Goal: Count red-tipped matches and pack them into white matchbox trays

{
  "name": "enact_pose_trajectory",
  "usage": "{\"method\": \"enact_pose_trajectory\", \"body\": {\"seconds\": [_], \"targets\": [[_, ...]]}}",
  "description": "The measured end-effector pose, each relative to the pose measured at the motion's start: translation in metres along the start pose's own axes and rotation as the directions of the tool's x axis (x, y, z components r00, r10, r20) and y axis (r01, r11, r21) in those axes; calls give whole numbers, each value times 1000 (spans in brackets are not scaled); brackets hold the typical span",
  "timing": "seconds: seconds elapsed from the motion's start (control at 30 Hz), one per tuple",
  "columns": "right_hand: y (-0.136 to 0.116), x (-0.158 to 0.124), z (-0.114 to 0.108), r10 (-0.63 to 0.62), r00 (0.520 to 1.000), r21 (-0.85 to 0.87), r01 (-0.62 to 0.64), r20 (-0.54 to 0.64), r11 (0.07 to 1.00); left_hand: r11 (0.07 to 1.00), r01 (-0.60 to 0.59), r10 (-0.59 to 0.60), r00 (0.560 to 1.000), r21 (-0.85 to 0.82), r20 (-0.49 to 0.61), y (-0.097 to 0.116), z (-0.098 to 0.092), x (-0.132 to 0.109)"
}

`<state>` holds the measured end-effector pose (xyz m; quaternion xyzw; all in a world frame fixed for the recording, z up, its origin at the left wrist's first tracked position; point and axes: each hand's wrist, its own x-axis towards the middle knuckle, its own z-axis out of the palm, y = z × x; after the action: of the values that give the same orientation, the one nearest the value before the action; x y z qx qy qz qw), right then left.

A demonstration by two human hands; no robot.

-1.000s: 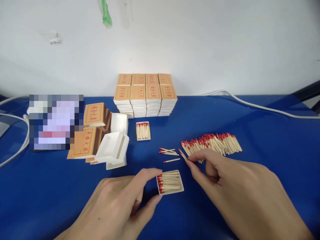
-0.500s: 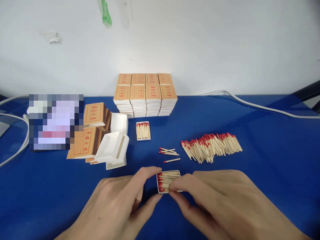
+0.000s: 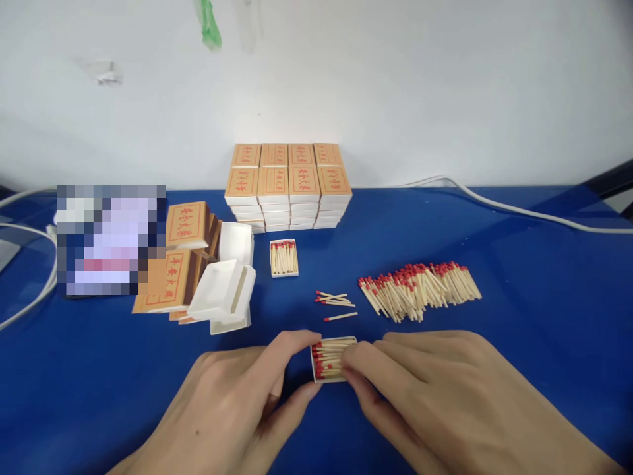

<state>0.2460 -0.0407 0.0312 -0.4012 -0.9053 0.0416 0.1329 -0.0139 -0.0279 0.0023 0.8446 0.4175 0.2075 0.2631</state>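
Note:
A small white matchbox tray (image 3: 313, 364) lies on the blue table in front of me, filled with red-headed matches (image 3: 332, 351) whose heads point left. My left hand (image 3: 242, 389) grips the tray's left end, index finger at the far corner and thumb at the near corner. Over the right end, my right hand (image 3: 420, 389) has thumb and index finger pinched together on a match (image 3: 336, 367) that lies on top of the others. The fingers hide the tray's right end. Just beyond it are several loose matches (image 3: 336, 300).
A big pile of matches (image 3: 420, 290) lies to the right. One filled tray (image 3: 283, 258) sits behind. Stacked matchboxes (image 3: 288, 185) stand against the wall (image 3: 420, 86). Left are empty white trays (image 3: 215, 290), orange sleeves (image 3: 171, 280) and a blurred-out device (image 3: 116, 237). A white cable (image 3: 519, 214) runs at right.
My right fingertips have shifted slightly right along the tray, uncovering more matches. The red head of the match in them has moved right and up a little. My left hand stays put.

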Motion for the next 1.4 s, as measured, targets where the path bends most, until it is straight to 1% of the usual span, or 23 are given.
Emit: {"method": "enact_pose_trajectory", "body": {"seconds": [0.1, 0.17, 0.27, 0.33, 0.4, 0.47, 0.57, 0.63, 0.7, 0.77, 0.87, 0.97, 1.03, 1.2, 1.4], "targets": [[0, 2, 0, 14, 1000, 72, -13, -3, 997, 1000, -6, 6, 1000, -1, -5, 1, -1, 0], [0, 3, 0, 17, 1000, 73, -16, -16, 997, 1000, -5, 5, 1000, -1, 2, 1, 0, 0], [0, 4, -1, -17, 999, 82, 20, -36, 996, 1000, 1, -1, 1000, -1, 19, 1, 0, 0], [0, 5, -1, -21, 999, 101, 24, -31, 995, 1000, 7, -7, 1000, -1, 21, 1, 0, 0], [0, 5, -1, 17, 999, 112, -11, -51, 994, 1000, 7, -7, 1000, -1, 24, 1, -1, 0], [1, 5, 1, 83, 990, 107, -71, -112, 992, 1000, -7, 7, 1000, 10, 23, 1, -2, 1], [5, 4, 5, 163, 964, 37, -159, -209, 987, 1000, -17, 17, 1000, 16, 24, 1, -3, 1], [8, 5, 9, 177, 958, -18, -185, -228, 982, 1000, -8, 8, 1000, -3, 29, 2, -3, 1], [11, 5, 12, 177, 961, -44, -191, -213, 981, 1000, 0, 0, 1000, -16, 25, 4, -2, 1], [13, 6, 14, 177, 966, -48, -189, -189, 981, 1000, -6, 6, 1000, 6, 10, 5, -2, 2], [14, 6, 16, 186, 974, -23, -190, -126, 981, 996, -76, 77, 997, 34, -20, 5, -2, 3], [15, 6, 15, 213, 974, -10, -215, -78, 977, 991, -123, 124, 992, 49, -23, 4, -3, 3], [14, 6, 14, 230, 971, -19, -232, -70, 973, 991, -118, 119, 993, 70, -15, 4, -4, 4], [14, 4, 14, 221, 973, -30, -223, -74, 974, 984, -139, 146, 987, 107, -60, 5, -7, 4], [15, 3, 10, 188, 980, -77, -193, -68, 978, 985, -164, 167, 984, 54, -61, 2, -4, 3]]}}
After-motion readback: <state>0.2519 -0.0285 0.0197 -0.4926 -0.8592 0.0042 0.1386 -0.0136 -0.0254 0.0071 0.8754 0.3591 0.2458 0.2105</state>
